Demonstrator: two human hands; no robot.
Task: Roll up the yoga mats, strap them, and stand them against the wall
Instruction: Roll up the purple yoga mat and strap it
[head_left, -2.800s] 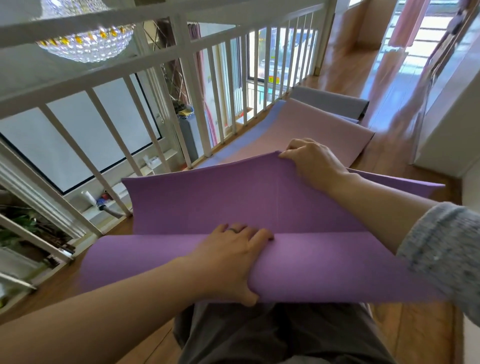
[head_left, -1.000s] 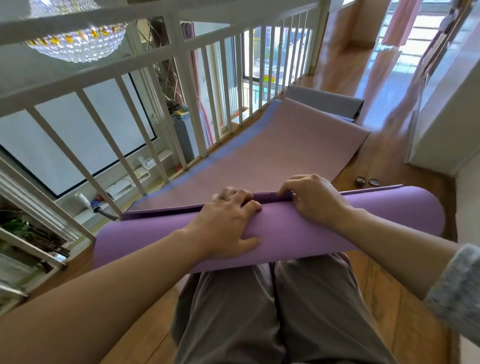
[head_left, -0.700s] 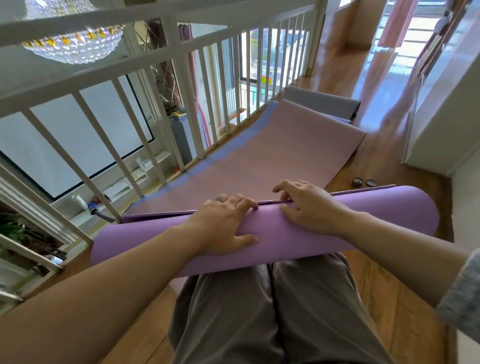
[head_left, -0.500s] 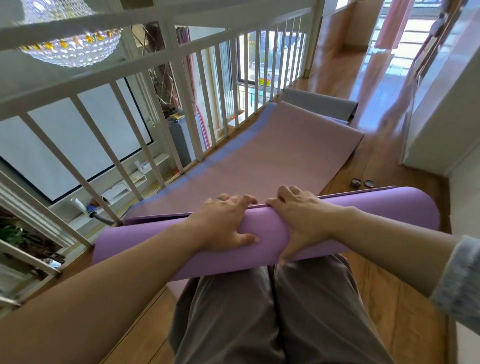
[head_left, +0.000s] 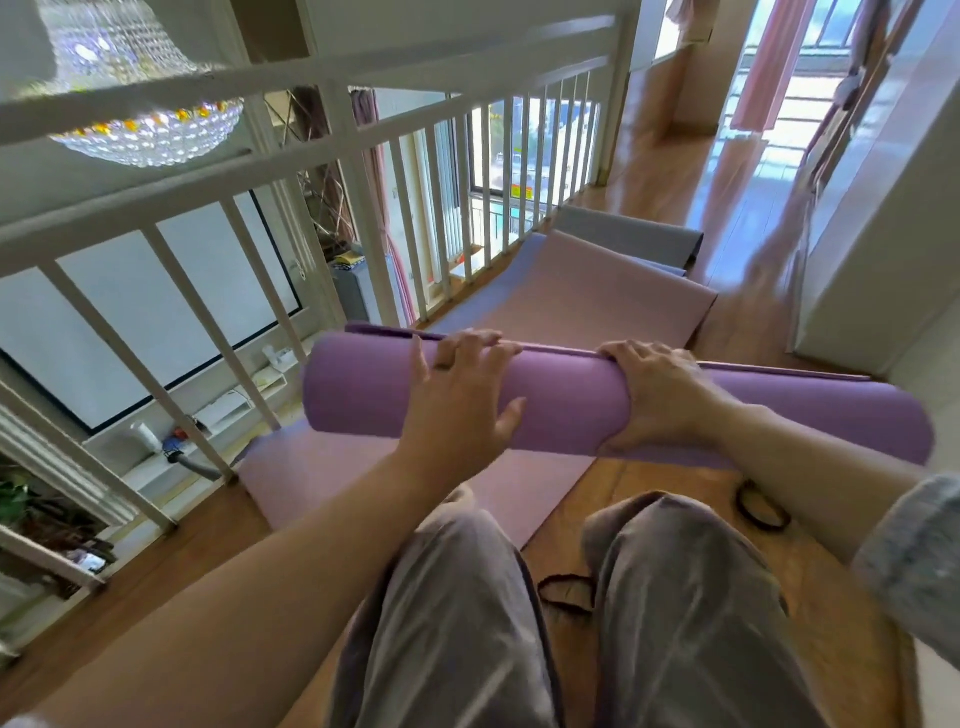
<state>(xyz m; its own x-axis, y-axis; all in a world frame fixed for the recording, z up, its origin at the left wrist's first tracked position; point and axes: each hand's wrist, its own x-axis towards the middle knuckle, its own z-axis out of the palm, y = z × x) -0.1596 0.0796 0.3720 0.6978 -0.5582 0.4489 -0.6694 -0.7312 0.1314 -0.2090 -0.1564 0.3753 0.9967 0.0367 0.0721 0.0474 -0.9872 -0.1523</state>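
A purple yoga mat (head_left: 561, 410) is rolled into a thick tube that lies crosswise in front of my knees, its loose edge along the top. My left hand (head_left: 457, 400) lies spread over the roll's front, fingertips at the top edge and thumb out to the right. My right hand (head_left: 657, 395) grips the roll near its middle, fingers curled over the top. A pink mat (head_left: 582, 296) lies flat on the floor beneath and beyond, with a blue mat (head_left: 511, 257) showing under its left edge and a grey mat (head_left: 628, 234) at the far end.
Two black strap loops lie on the wooden floor, one between my knees (head_left: 566, 590) and one by my right knee (head_left: 761, 512). A white railing (head_left: 363, 208) runs along the left with a drop behind it. A white wall (head_left: 878, 218) stands to the right.
The purple mat's last flat stretch has been rolled in. The roll has lifted and shifted right. My right hand has moved from the top edge to wrap the roll; my left hand has spread.
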